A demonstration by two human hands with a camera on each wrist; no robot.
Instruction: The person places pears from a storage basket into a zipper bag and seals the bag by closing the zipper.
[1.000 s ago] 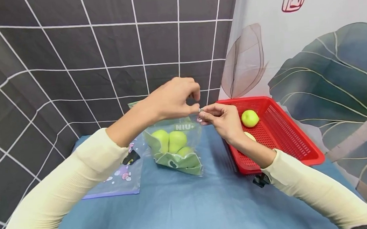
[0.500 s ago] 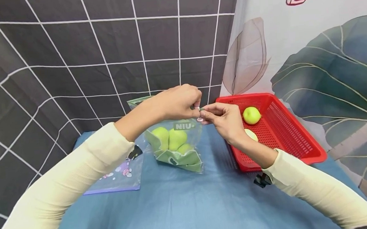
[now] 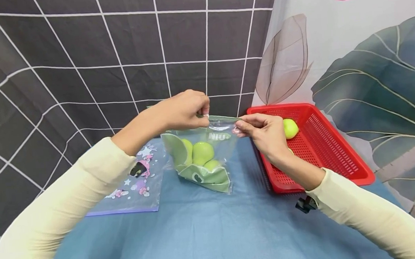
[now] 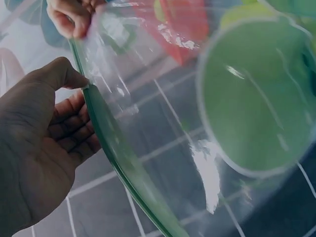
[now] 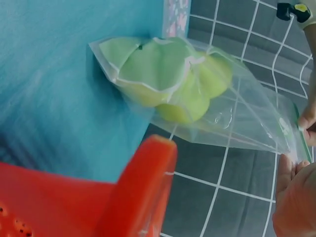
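A clear zip bag (image 3: 210,180) with a green print stands on the blue cloth, holding several yellow-green, apple-like fruits (image 3: 202,152). My left hand (image 3: 186,111) pinches the green zip strip (image 4: 106,140) between thumb and forefinger, partway along the bag's top. In the left wrist view its other fingers are loosely curled behind the strip. The right hand (image 3: 265,136) pinches the right end of the bag's top edge. Between the two hands that edge is stretched nearly straight. In the right wrist view, both hands meet the bag's mouth at the right border.
A red perforated basket (image 3: 332,153) stands to the right, with a yellow-green fruit (image 3: 290,128) inside and another mostly hidden behind my right wrist. On the left lies a flat clear bag (image 3: 144,196) with a purple edge. A dark grid-patterned curtain (image 3: 184,36) hangs behind.
My left hand has moved left along the bag's top edge, away from the right hand. Half a second ago the hands were together at the right corner. The right hand still grips there.
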